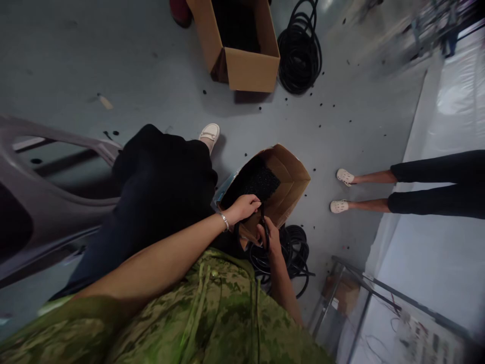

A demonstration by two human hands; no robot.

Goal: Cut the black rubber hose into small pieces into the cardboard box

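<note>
My left hand [244,208], a bracelet at its wrist, is closed over the near side of an open cardboard box [295,174]. Its fingers pinch a black hose, most of which is hidden by the hand. My right hand [273,237] grips black-handled scissors [265,233], their blades close to my left fingertips. Many small black cut pieces [261,177] fill part of the box. Below my right hand, a coil of black hose [297,247] lies on the floor.
Ahead stands another open cardboard box [252,71] with dark contents, beside a second hose coil [301,55]. Black bits dot the floor. A person's legs [424,174] are at right, near a metal-framed cart [359,283]. A grey plastic chair [71,202] is at left.
</note>
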